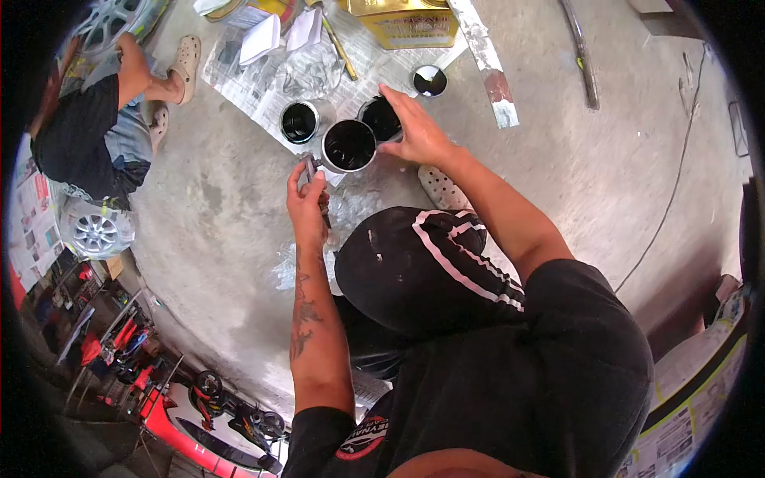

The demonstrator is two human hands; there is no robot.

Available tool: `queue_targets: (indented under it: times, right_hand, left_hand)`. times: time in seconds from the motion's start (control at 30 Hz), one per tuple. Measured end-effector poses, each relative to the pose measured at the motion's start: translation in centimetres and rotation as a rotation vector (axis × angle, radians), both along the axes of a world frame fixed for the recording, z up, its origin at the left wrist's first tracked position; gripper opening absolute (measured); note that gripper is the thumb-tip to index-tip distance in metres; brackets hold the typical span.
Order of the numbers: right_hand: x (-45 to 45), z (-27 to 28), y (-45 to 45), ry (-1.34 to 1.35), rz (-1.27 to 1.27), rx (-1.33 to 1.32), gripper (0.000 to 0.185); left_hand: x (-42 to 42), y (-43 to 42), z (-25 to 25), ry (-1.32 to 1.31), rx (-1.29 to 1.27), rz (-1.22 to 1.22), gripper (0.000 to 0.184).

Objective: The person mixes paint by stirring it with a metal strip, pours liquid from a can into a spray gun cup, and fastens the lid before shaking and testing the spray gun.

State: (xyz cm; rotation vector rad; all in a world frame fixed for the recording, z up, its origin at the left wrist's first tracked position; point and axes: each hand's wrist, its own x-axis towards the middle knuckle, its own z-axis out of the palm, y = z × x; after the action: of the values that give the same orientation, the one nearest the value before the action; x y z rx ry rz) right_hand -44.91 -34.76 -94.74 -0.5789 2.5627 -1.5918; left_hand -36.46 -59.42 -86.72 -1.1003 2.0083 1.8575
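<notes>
Cup [349,146]: metal-rimmed, dark liquid inside, mouth upward; it lies between the two grips, just beyond and to the right of the left one;
Left grip [307,199]: fingers wrapped round the spray gun [311,169], which is just beside the cup;
Right grip [416,134]: thumb and fingers spread about the right side of a black-coated can [378,118], holding it; the can lies just behind the cup, whether touching I cannot tell;
Newspaper [231,80]: spread on the concrete floor [215,215]; an open paint can [299,123] stands left of the cup, a small container [429,80] and a gold thinner tin [402,25] farther off;
Co-worker [88,143]: at far left, well apart from both grips.
</notes>
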Motion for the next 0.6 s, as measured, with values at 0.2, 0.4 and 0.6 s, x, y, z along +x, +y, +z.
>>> queue_targets:
  times: [0.2,0.4,0.6]
  right_hand:
    - [-2.2,-2.2,0.1,0.057,-0.034,0.047,0.105]
    - [-3.4,-2.6,-0.3,0.011,-0.014,0.194,0.105]
    - [-2.8,-1.6,-0.4,-0.048,0.01,0.328,0.111]
  left_hand:
    - [-0.6,-0.4,-0.7,0.148,0.307,0.236,0.048]
    - [0.7,-2.8,-0.9,0.177,0.353,0.316,0.05]
    - [1.8,-4.7,0.0,0.265,0.373,0.303,0.04]
